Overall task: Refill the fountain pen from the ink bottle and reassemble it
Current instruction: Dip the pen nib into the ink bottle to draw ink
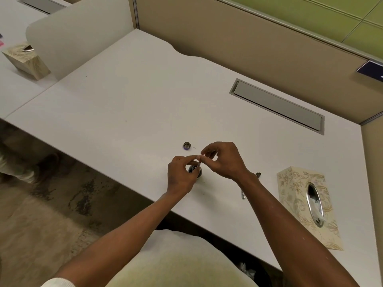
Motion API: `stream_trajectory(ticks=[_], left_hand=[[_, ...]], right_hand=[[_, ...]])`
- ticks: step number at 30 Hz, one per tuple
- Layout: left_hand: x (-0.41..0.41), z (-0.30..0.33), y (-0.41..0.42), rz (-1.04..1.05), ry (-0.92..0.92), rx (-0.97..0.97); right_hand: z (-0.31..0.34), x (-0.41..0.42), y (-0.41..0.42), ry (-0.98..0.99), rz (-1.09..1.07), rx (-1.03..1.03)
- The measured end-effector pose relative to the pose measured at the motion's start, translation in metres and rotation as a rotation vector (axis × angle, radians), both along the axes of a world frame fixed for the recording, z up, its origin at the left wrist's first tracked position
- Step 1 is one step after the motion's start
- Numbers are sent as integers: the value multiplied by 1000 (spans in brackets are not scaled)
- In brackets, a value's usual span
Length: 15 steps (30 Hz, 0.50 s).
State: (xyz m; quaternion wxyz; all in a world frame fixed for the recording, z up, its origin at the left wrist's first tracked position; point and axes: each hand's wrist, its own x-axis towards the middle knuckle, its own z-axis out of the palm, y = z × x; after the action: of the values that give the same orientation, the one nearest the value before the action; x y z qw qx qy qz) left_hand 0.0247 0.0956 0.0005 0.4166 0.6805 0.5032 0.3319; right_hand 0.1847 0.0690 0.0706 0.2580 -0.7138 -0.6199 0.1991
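Two hands: both work directly over the ink bottle (195, 171) on the near part of the white desk (132, 104).
Left hand: the left hand (181, 176) pinches a thin pen part (199, 163) between thumb and forefinger, the other fingers curled down beside the bottle.
Right hand: the right hand (224, 160) pinches the upper end of the same part with its fingertips; whether it twists or only steadies cannot be told.
Pen part: it stands nearly upright with its lower end at the bottle mouth; too small to say whether it is the nib section or the converter.
Ink bottle: dark and round, uncapped, mostly hidden behind the left hand.
Bottle cap: the cap (187, 145) lies open side up just beyond the hands, apart from the bottle.
Loose pen pieces: a small metal piece (243, 195) and a dark one (258, 174) lie to the right, by the right forearm, before the tissue box (306, 206).
Step in hand: drawing ink, most likely.
How to do it well: keep the tip submerged and the part vertical, let the left hand hold it steady, work the top slowly so no air is pulled in.
Risk: the bottle is not held and could tip.
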Motion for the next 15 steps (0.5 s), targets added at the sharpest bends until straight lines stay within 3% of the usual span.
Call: stream_trajectory(ticks=[15], left_hand=[[-1, 0, 1, 13, 9, -4]], right_hand=[[2, 1, -2, 21, -13, 18]])
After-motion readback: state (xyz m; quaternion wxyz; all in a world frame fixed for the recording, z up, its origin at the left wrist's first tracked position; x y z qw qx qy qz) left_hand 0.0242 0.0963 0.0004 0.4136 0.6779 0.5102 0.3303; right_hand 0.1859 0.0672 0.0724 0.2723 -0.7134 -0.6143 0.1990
